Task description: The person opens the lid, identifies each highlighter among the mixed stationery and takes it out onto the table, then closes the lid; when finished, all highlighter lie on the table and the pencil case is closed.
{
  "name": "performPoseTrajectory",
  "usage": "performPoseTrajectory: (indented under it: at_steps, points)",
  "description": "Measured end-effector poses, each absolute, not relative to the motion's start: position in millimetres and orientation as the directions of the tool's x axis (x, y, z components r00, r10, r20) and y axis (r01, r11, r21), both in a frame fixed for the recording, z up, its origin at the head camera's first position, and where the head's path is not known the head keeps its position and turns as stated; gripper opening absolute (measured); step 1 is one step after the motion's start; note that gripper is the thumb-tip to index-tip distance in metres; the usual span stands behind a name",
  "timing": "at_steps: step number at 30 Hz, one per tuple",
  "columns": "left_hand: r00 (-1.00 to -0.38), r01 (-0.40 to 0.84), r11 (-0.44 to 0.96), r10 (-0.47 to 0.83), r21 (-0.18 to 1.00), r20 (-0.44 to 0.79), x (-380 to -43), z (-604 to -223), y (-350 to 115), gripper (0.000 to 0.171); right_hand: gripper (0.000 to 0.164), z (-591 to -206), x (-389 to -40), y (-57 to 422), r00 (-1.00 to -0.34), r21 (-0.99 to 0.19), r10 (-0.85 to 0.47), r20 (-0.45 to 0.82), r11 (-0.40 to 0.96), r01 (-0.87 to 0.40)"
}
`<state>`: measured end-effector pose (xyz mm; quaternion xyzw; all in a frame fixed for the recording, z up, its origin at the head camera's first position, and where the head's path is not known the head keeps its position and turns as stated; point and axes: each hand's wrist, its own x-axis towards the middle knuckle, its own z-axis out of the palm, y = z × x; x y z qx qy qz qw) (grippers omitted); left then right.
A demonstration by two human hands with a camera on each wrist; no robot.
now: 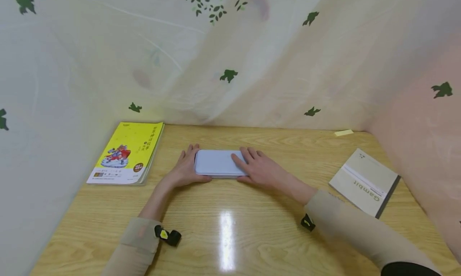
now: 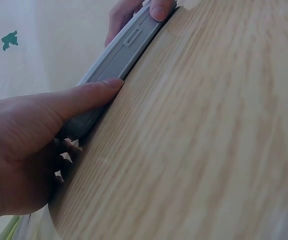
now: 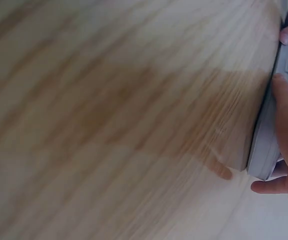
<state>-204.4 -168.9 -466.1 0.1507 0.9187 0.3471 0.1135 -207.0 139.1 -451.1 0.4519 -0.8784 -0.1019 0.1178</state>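
A pale blue, flat rectangular case (image 1: 216, 162) with rounded corners lies on the wooden table, its long side across my view. My left hand (image 1: 183, 170) holds its left end, thumb along the near side and the other fingers round the far left corner. At the right end, my right hand (image 1: 261, 168) grips it with the thumb at the near edge and fingers over the top. A small latch-like tab marks the near side of the case (image 2: 131, 40) in the left wrist view. From the right wrist, the case (image 3: 265, 140) shows edge-on beside the right thumb.
On the left of the table (image 1: 201, 236) lies a yellow book (image 1: 129, 148) with a cartoon figure. A grey-beige "Gambit" notebook (image 1: 363, 180) lies to the right, near the right forearm. A pale yellow strip (image 1: 343, 133) is at the back edge, before a leaf-print curtain (image 1: 252, 96).
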Motion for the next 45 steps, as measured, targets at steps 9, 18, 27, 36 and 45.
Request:
performPoseTrajectory:
  at_steps: [9,18,27,36,45]
  points:
    - [-0.925,0.194,0.724,0.359,0.662,-0.122,-207,-470,-163,0.109,0.074,-457,-213,143,-0.524,0.409,-0.845,0.11,0.519,-0.751]
    - [-0.924,0.189,0.736,0.357,0.65,-0.137,-207,-469,-159,0.11,0.073,-458,-215,148,-0.479,0.446,-0.865,0.148,0.491,-0.748]
    - [-0.928,0.187,0.752,0.347,0.633,-0.139,-205,-467,-160,0.113,0.07,-459,-217,145,-0.467,0.461,-0.871,0.155,0.482,-0.745]
    - [-0.93,0.162,0.76,0.33,0.629,-0.159,-204,-464,-161,0.117,0.07,-458,-219,142,-0.477,0.449,-0.868,0.136,0.483,-0.752]
    - [-0.93,0.173,0.763,0.335,0.623,-0.152,-204,-463,-164,0.117,0.067,-456,-219,140,-0.459,0.439,-0.877,0.143,0.472,-0.765]
